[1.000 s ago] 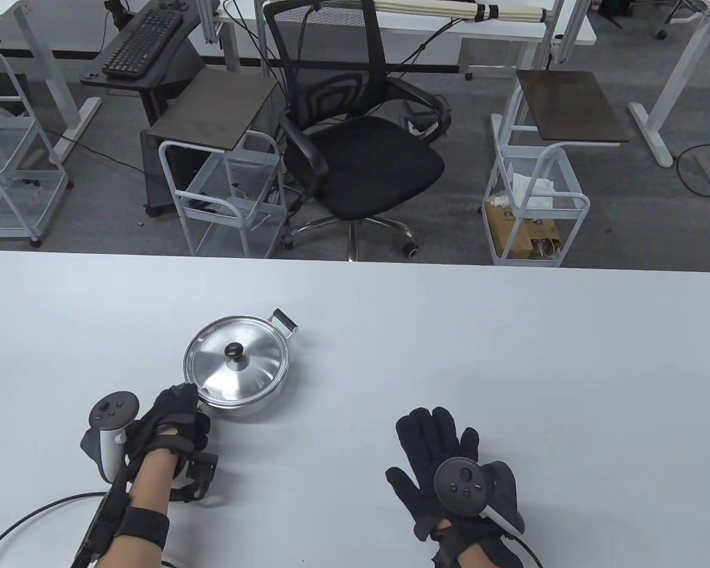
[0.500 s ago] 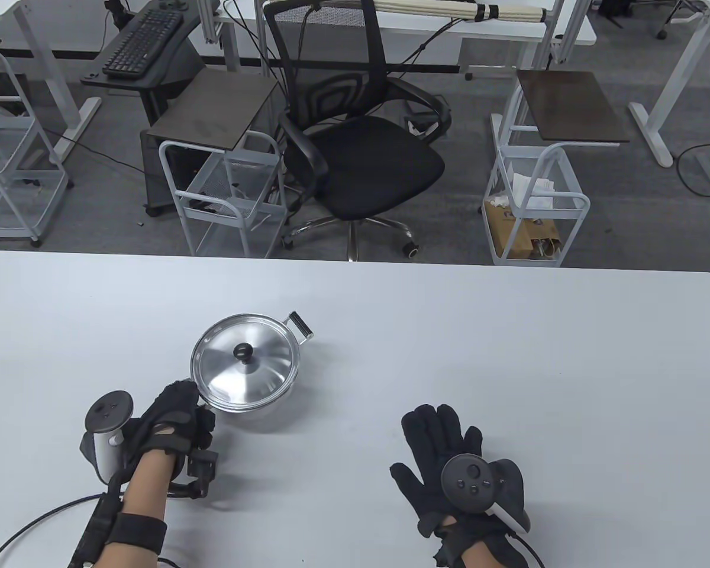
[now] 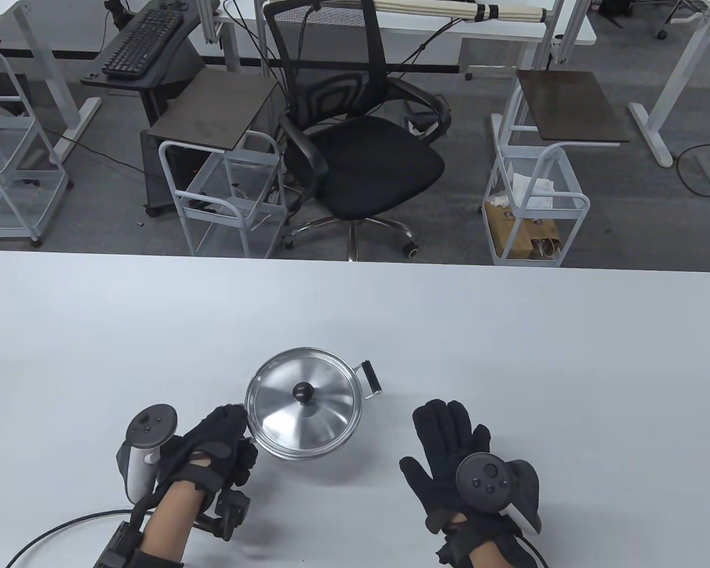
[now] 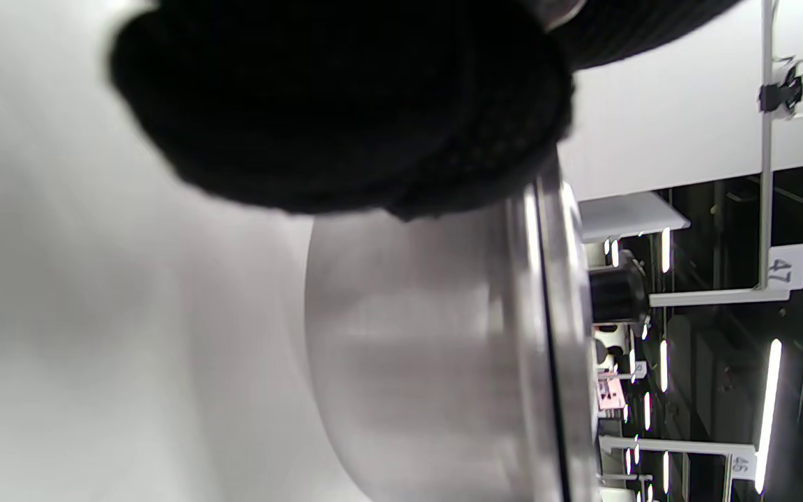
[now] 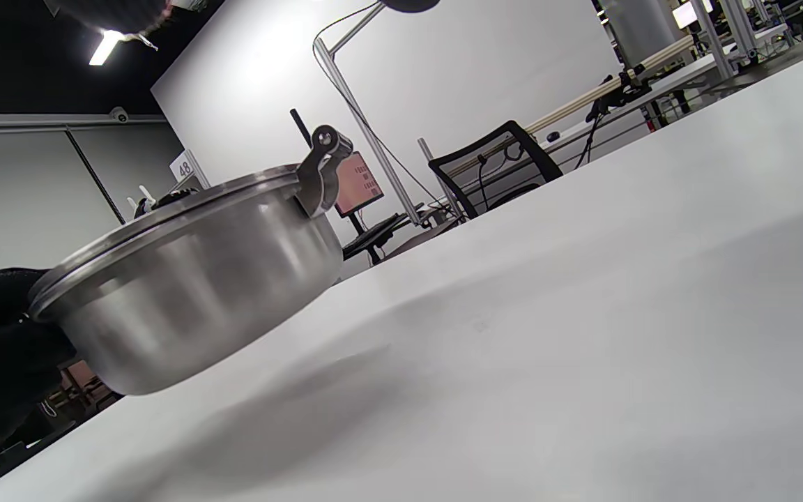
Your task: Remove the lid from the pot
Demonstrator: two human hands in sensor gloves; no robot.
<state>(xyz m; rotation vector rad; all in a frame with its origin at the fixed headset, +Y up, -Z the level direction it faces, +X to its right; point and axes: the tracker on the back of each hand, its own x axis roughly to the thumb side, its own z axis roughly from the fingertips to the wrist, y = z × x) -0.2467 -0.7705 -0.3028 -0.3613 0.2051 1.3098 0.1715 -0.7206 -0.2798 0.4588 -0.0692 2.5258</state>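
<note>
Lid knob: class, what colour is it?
Black; the lid knob shows best in the table view.

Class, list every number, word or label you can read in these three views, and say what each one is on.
"47": white tag hanging from a ceiling rail, left wrist view.
"46": white tag on a lower rail, same view; small, read with less certainty.
"48": white sign on the wall behind the pot, right wrist view.
Pink sheet and red screen: print too blurred to read.
Table view: no readable text.
</note>
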